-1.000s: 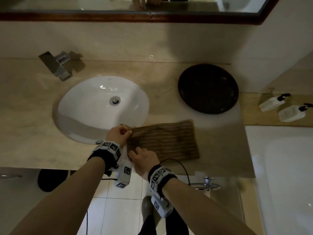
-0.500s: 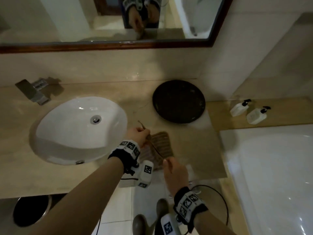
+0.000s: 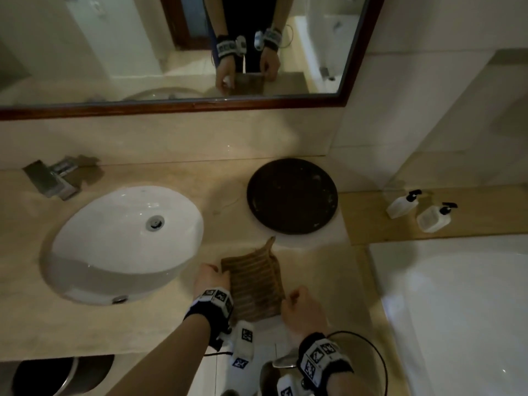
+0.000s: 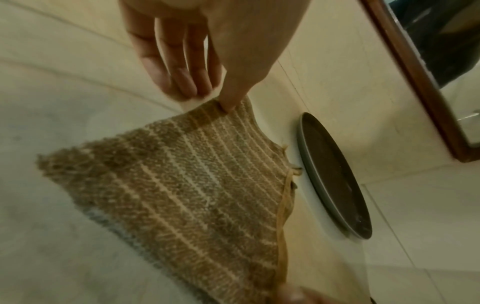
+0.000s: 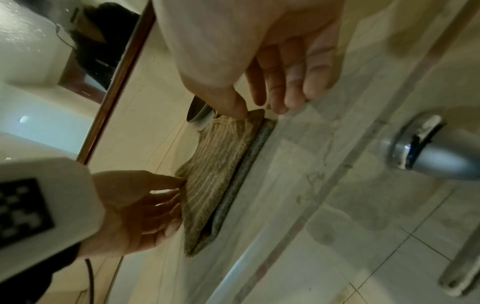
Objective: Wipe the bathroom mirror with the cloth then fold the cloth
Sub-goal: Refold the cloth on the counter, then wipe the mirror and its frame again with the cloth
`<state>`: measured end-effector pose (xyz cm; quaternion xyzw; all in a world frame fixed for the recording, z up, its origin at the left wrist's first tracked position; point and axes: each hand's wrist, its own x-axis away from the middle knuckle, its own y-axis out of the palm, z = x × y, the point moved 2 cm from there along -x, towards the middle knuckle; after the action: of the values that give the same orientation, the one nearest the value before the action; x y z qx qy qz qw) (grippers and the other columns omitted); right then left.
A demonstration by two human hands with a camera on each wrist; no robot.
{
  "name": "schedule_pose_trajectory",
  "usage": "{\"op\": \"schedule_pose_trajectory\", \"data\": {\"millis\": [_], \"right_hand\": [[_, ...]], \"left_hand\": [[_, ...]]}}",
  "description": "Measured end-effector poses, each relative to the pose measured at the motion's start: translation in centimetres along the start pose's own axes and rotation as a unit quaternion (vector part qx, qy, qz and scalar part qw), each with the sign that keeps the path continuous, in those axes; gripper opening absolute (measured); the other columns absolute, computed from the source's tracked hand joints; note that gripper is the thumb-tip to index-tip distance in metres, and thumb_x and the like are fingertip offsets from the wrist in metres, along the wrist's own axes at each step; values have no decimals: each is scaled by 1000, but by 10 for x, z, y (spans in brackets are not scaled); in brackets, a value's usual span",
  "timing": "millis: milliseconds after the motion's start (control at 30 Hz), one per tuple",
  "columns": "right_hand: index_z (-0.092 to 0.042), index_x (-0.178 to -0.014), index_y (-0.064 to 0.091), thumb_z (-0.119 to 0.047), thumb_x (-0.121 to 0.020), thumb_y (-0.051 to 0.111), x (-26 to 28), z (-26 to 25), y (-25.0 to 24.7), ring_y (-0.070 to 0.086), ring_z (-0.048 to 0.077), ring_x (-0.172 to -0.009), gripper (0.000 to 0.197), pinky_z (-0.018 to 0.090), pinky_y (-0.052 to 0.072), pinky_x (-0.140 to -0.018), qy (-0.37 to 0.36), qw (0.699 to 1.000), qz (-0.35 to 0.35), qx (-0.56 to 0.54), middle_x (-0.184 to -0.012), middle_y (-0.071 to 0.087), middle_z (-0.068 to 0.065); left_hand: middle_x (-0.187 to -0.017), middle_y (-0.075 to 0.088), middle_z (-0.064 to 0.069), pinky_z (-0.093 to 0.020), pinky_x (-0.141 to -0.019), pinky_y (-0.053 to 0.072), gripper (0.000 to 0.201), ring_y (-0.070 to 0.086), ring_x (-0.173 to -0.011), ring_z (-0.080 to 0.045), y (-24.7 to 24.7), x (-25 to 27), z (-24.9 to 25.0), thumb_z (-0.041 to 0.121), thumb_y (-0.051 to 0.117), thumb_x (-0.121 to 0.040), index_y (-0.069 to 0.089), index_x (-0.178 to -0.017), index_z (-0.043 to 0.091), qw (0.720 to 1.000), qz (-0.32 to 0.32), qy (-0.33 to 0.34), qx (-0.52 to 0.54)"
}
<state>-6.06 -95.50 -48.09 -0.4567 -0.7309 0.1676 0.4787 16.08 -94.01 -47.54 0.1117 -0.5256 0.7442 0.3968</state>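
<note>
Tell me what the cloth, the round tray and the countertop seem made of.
Cloth: coarse woven textile, tan with pale stripes; visible weave and fuzzy edge. Round tray: dark, matte, thin greyish rim; possibly metal or glazed ceramic. Countertop: polished beige stone, probably marble; faint veining and reflections.

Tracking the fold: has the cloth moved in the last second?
Yes. The cloth is now folded: its left end went right, away from the sink.
</note>
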Motion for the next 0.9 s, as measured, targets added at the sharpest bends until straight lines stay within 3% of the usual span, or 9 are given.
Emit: {"op": "schedule_pose_trajectory", "data": {"millis": [100,200,333,433,567,633,700,767,900], "right_hand": [[-22,-100,50,-51,-93,49,-10,-11,1,57,18,-87,30,30,45,-73,-15,999,13,25,-97,59,-2],[-22,-92,48,-49,-93,51,-21,-22,4,52,18,-78,28,29,41,-67,-25,998,11,55,-86,56,-3],[-20,-89,49,-41,-94,51,-27,-31,8,51,17,-75,22,28,39,-65,-30,998,-5,51,-83,54,-1],[-21,-88,50,-39,-94,52,-22,-37,5,55,16,-78,19,30,45,-69,-23,1000,4,20,-84,57,-1],[-16,-88,52,-36,-92,54,-18,-64,-30,56,21,-80,20,32,43,-70,-26,998,24,-52,-87,58,4],[-14,-88,53,-31,-92,56,-22,-89,-61,53,19,-80,17,29,40,-68,-20,992,38,-118,-87,55,3],[-12,-86,54,-26,-91,59,-30,-118,-97,52,16,-79,16,28,42,-70,-7,974,29,-223,-87,55,3],[-9,-89,59,-22,-91,60,-37,-147,-133,60,20,-86,14,35,51,-77,-4,940,20,-341,-95,62,8],[-8,-101,62,-13,-94,55,-31,-209,-206,66,30,-94,12,38,56,-74,-77,846,-7,-527,-102,70,14]], "left_hand": [[-117,63,-14,-34,-83,49,43,60,-105,-33,6,-1,3,35,65,-89,56,-120,7,999,-16,-7,29],[-111,67,-11,-31,-80,48,38,63,-101,-30,14,3,7,38,64,-89,61,-113,9,999,-28,8,24],[-104,63,-10,-32,-75,45,20,61,-94,-30,18,10,14,33,55,-95,48,-100,15,996,6,73,54],[-88,57,1,-33,-75,47,14,61,-92,-28,9,20,26,27,51,-98,45,-99,14,986,-19,128,106],[-111,54,2,-25,-87,41,26,55,-106,-20,-31,30,71,23,51,-99,46,-122,11,966,-40,201,158],[-112,61,-4,-32,-89,47,23,59,-104,-24,-58,30,108,25,53,-98,49,-118,15,952,-37,262,153],[-101,64,-1,-39,-88,51,12,62,-98,-25,-90,36,154,24,57,-96,50,-105,21,924,-36,343,165],[-92,64,4,-30,-79,49,11,63,-90,-20,-124,50,204,23,59,-94,51,-102,19,885,-21,440,150],[-97,62,6,-22,-75,42,21,59,-89,-10,-191,98,296,21,58,-95,52,-114,13,804,-3,588,85]]}}
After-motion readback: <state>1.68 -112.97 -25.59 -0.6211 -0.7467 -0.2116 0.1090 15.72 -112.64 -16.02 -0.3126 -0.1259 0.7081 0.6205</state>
